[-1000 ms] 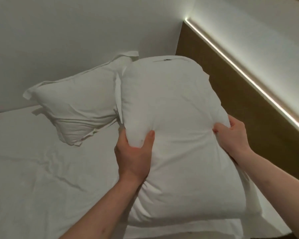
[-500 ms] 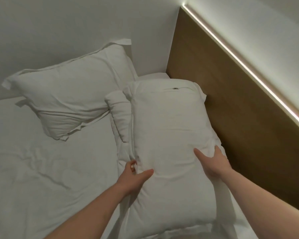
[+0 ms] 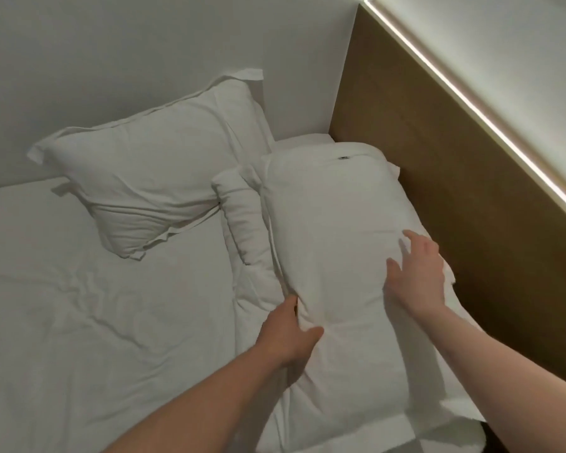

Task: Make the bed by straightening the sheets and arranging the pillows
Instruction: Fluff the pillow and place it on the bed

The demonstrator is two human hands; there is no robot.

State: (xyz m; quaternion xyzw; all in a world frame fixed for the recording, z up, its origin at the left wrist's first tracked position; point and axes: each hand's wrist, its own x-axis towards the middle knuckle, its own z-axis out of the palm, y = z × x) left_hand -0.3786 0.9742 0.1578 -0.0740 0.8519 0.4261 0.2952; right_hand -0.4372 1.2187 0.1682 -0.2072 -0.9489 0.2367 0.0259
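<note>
The bed (image 3: 79,322) is covered by a white fitted sheet (image 3: 118,371), which is creased in long wrinkles across its left half. A white pillow (image 3: 154,178) in a flanged case is propped at the far left, leaned against the white wall, its lower corner resting on the sheet. A second white pillow (image 3: 334,256) is laid flat along the right side, just beside the wooden headboard (image 3: 438,191), with a small dark tag seen near its far end. It is stacked on a third pillow (image 3: 239,220), whose rolled edge is exposed on the left. The flat pillow is touched by both hands.
</note>
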